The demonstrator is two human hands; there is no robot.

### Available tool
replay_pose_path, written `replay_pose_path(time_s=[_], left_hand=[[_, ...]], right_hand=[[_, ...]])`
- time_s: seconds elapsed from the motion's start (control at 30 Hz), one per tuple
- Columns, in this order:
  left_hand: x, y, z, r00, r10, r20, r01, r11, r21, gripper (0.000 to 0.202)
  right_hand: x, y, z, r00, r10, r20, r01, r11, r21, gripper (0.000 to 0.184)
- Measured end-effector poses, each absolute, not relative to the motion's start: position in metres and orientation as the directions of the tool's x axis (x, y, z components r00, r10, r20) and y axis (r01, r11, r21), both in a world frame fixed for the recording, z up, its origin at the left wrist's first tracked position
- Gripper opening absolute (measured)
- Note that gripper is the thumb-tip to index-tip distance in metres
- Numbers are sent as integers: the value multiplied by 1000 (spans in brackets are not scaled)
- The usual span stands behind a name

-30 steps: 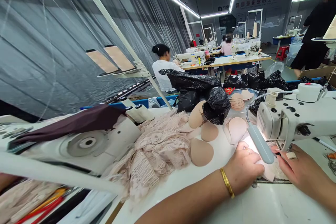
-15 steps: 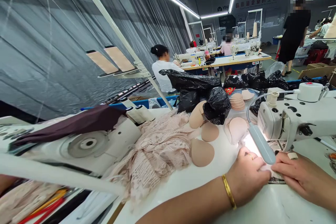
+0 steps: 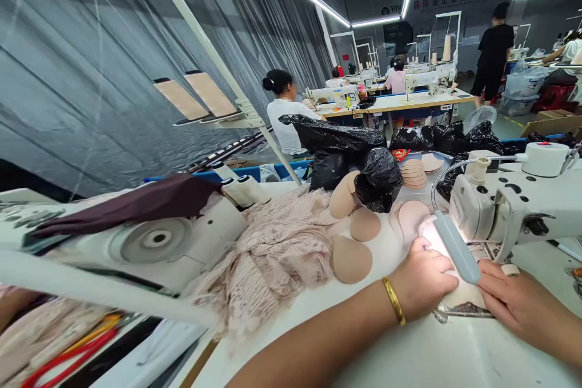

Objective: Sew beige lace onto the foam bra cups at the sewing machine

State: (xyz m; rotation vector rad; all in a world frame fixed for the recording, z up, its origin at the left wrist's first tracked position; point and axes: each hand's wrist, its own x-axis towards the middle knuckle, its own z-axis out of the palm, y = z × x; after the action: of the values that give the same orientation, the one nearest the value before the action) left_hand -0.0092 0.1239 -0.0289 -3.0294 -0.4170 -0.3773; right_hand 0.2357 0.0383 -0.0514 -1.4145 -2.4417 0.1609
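Note:
Beside the sewing machine (image 3: 486, 206), my left hand (image 3: 427, 282) is closed on a pale pink fabric piece (image 3: 466, 294), with thumb and fingers bent over it. My right hand (image 3: 522, 294) grips the right side of the same piece, next to the metal plate. Its fingertips are partly hidden behind the grey lamp head (image 3: 457, 248), which also covers the needle area. Bright light falls on the fabric between my hands. Beyond my left hand lies a beige bra cup pad (image 3: 413, 216).
Left of my arm are more beige pads (image 3: 352, 259) and a heap of pink lace (image 3: 273, 260). Black plastic bags (image 3: 336, 139) line the back of the white table. A second machine (image 3: 159, 239) and a thread stand (image 3: 248, 115) are on the left. Co-workers sit or stand farther back.
My left hand has shifted slightly left and up, away from my right hand, so more fabric and the plate show between them. A person in black has walked farther off in the background.

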Motion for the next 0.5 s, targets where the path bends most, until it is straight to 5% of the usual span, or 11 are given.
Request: replay_pose_path(time_s=[0.33, 0.5], left_hand=[[-9, 143, -21, 924, 312, 220, 314, -949, 30, 11], [-24, 164, -21, 727, 593, 347, 600, -794, 100, 29]], right_hand=[[237, 43, -67, -426, 863, 272, 862, 479, -166, 32], [239, 41, -69, -419, 877, 235, 881, 455, -130, 36]])
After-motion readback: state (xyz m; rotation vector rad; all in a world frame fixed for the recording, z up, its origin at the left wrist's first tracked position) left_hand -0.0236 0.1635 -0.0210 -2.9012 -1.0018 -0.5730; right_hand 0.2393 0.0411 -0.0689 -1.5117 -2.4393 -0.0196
